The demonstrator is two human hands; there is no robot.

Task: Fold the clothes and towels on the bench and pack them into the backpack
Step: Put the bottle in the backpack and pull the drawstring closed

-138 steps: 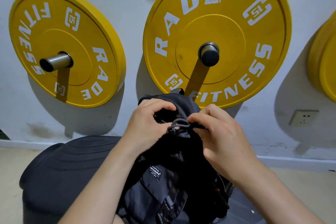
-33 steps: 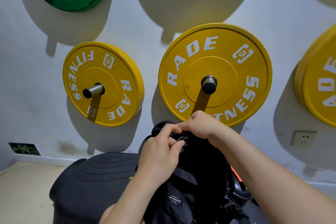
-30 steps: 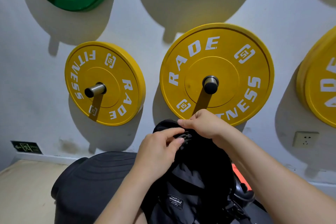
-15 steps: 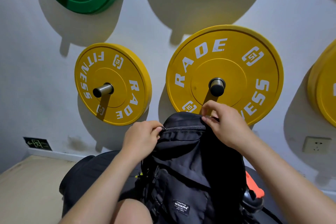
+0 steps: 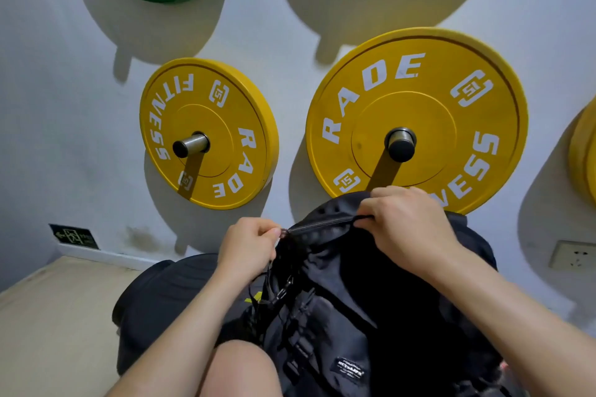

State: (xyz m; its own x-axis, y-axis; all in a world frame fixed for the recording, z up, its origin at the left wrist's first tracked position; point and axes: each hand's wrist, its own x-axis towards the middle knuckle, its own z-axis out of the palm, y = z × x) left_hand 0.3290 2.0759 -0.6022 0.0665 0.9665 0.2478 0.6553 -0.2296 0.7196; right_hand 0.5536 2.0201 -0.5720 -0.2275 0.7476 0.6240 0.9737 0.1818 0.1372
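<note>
- Two hands are on the backpack [image 5: 371, 316], one at each end of its top zipper [image 5: 322, 225], and the coming move turns on the line between them.
- Your left hand [image 5: 248, 248] pinches a small dark piece at the zipper's left end, thumb against curled fingers. It looks like the pull, though it is too small to be sure.
- Your right hand [image 5: 406, 226] is curled over the pack's top edge and grips the fabric at the zipper's right end. It sits slightly higher and farther from you than the left.
- The backpack stands upright on the black bench [image 5: 161, 300], straight ahead of you and just beyond your bare knee [image 5: 238, 367].
- The zipper's long axis runs across you, left to right, rising a little toward the right. The stretch between your hands looks closed.
- Judging by that, you are closing the pack, late in the task. Your left hand is at the travelling end, so pull along the track, away from the right hand, while the right holds the fabric taut.
- Mind the loose straps [image 5: 277, 293] hanging just below your left hand, which could catch in the teeth.
</note>
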